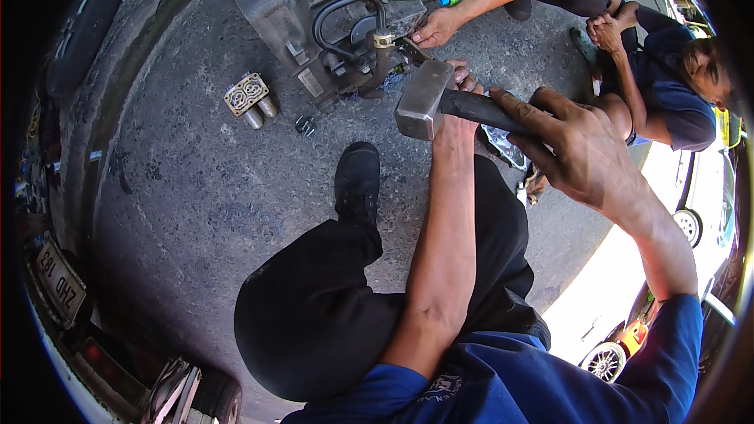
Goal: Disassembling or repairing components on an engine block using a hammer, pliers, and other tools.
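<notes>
My right hand (577, 145) is wrapped round the dark handle of a club hammer (424, 102). The hammer's blocky steel head hangs in front of my left wrist. Beyond it my left hand (466, 81) reaches toward the near right side of a greasy gearbox-like machine unit (314, 39). Its fingers look curled, but the hammer covers much of the hand, and what they hold is hidden. A curved black hose (345, 1) with a metal clamp rises from the unit. Another person's hand (437, 29) rests at the unit's right side, just beyond mine.
A metal valve-like part with two cylinders (250, 98) lies on the concrete floor (204, 180), with small bolts (304, 125) nearby. A silvery part (504, 145) sits beyond my right knee. Another person (660, 86) crouches at the right. Vehicles stand at both sides.
</notes>
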`<state>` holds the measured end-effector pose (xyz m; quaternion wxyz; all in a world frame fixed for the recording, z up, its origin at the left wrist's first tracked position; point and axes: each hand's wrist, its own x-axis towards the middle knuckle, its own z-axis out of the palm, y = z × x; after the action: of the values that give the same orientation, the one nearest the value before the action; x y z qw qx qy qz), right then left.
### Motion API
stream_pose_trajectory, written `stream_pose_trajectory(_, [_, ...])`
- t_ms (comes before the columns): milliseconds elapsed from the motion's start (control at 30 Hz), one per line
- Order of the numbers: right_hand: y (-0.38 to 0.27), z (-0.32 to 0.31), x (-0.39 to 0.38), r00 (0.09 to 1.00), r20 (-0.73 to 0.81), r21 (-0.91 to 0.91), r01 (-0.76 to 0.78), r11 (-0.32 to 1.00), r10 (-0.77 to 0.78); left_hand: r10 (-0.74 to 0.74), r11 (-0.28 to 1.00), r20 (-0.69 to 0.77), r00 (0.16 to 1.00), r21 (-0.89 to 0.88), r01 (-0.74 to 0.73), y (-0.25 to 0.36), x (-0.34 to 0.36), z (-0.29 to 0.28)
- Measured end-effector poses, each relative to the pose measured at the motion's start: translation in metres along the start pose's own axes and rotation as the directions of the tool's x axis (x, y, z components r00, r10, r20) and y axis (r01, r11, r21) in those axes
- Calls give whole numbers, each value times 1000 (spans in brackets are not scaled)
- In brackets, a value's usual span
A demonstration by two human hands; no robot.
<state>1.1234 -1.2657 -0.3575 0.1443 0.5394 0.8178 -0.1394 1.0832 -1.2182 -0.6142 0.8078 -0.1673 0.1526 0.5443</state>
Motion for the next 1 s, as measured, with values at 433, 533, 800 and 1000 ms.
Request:
stream_pose_trajectory(433, [-7, 9, -58, 908, -173, 635, -193, 748, 381, -60, 992, -181, 982, 100, 80, 6, -14, 23])
stream_pose_trajectory(533, [-10, 23, -75, 838, -60, 808, -278, 519, 542, -76, 997, -128, 989, 0, 77, 12, -15, 40])
stream_pose_trajectory(800, [-1, 58, -105, 776, 126, 934, -303, 190, 618, -62, 997, -130, 990, -62, 54, 7, -11, 52])
stream_pose_trajectory(1000, [-3, 73, -106, 687, 261, 919, -392, 43, 678, -76, 979, 30, 997, -190, 80, 11, -10, 43])
